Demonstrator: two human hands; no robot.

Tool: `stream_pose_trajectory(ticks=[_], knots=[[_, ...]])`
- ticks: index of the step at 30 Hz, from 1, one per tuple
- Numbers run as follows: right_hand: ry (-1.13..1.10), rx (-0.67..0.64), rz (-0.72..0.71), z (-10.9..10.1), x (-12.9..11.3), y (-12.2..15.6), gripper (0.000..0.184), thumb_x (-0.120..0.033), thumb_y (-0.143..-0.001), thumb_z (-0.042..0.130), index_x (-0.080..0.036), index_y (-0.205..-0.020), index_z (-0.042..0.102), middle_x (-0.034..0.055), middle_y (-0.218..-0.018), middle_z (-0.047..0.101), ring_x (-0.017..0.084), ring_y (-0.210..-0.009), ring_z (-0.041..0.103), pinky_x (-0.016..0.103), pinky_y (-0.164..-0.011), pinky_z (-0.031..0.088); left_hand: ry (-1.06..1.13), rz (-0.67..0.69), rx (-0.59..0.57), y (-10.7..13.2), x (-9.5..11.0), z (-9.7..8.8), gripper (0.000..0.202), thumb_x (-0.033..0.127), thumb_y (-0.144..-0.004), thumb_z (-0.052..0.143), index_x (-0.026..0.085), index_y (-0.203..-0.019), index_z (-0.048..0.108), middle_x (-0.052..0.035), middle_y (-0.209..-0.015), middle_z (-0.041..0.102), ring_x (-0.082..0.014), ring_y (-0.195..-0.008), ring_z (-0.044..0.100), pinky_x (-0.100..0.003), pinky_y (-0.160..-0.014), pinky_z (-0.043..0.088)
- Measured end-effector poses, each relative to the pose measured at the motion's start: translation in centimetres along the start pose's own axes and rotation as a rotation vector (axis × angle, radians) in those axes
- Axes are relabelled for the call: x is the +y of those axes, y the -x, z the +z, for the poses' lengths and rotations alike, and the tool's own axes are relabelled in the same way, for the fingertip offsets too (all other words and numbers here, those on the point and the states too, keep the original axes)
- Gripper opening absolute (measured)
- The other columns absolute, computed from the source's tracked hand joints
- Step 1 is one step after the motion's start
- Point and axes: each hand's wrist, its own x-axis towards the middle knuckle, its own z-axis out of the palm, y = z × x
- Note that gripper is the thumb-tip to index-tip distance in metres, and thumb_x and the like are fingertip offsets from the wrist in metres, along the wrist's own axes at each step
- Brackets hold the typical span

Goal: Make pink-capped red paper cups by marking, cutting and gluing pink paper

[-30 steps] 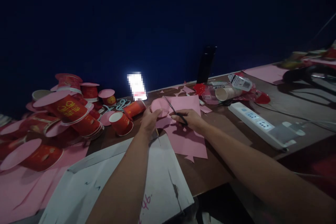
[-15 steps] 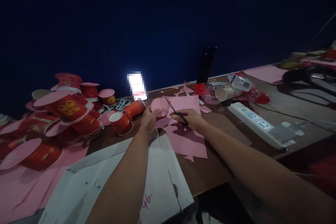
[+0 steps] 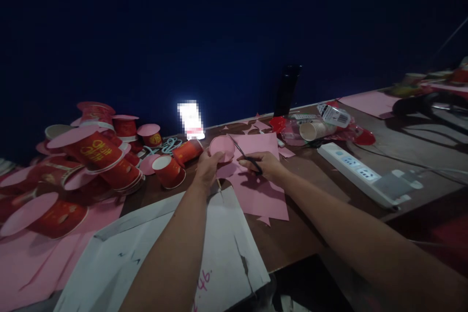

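Between the thumb and fingers of my left hand (image 3: 208, 166) is a round pink paper disc (image 3: 224, 146), held upright-ish above the table. My right hand (image 3: 266, 165) is closed round the dark handles of a pair of scissors (image 3: 250, 160); their blades point up and left to the disc's right edge. Under both hands lies a pink paper sheet (image 3: 261, 200) with curved cut-outs along its edge. Left of my left hand are a red paper cup (image 3: 188, 152) on its side and another red cup (image 3: 168, 173) with a white inside.
Red paper cups with pink discs (image 3: 98, 148) are heaped at the left. A lit phone (image 3: 190, 119) stands at the back. On the right are plastic-wrapped cups (image 3: 318, 130) and a white power strip (image 3: 354, 175). A white board (image 3: 226, 253) lies in front, near pink scraps (image 3: 263, 220).
Almost nothing differs. Both hands, the disc and the scissors keep nearly the same place.
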Motion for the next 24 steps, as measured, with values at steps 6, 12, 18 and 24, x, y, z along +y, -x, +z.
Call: stream_pose_trajectory(ticks=[6,12,18,24], knots=[[-0.019,-0.009,-0.004,0.15,-0.45,0.19,0.05,-0.048,-0.061,0.078,-0.013,-0.095,0.075,-0.0042,-0.05,0.054,0.006,-0.045,0.045,0.018,-0.04,0.037,0.001,-0.02,-0.012,0.17,0.18,0.09,0.048,0.021,-0.061,0.071,0.015,-0.106,0.057,-0.0045,-0.077,0.068,-0.02,-0.069,0.068,-0.036,-0.066,0.057],[0.013,0.002,0.002,-0.01,-0.11,0.0,0.049,-0.05,-0.063,0.076,-0.015,-0.097,0.075,-0.0032,-0.053,0.056,0.007,-0.045,0.047,0.018,-0.039,0.035,0.037,-0.014,-0.002,0.2,0.26,0.23,0.047,0.02,-0.062,0.071,0.017,-0.107,0.057,-0.0033,-0.076,0.067,-0.019,-0.07,0.068,-0.036,-0.069,0.057],[0.029,0.008,-0.008,0.0,-0.16,0.04,0.052,-0.049,-0.061,0.078,-0.014,-0.1,0.074,-0.0041,-0.051,0.054,0.006,-0.045,0.045,0.018,-0.039,0.033,0.066,0.022,-0.019,0.18,0.35,0.26,0.049,0.021,-0.061,0.074,0.017,-0.107,0.057,-0.0031,-0.08,0.067,-0.0185,-0.073,0.068,-0.037,-0.072,0.057],[0.026,0.007,-0.004,0.05,0.1,-0.08,0.051,-0.048,-0.061,0.078,-0.014,-0.099,0.074,-0.0038,-0.053,0.055,0.006,-0.046,0.045,0.017,-0.039,0.035,0.111,0.045,0.009,0.31,0.63,0.38,0.043,0.024,-0.059,0.077,0.016,-0.098,0.06,-0.0014,-0.079,0.065,-0.017,-0.074,0.067,-0.037,-0.075,0.057]])
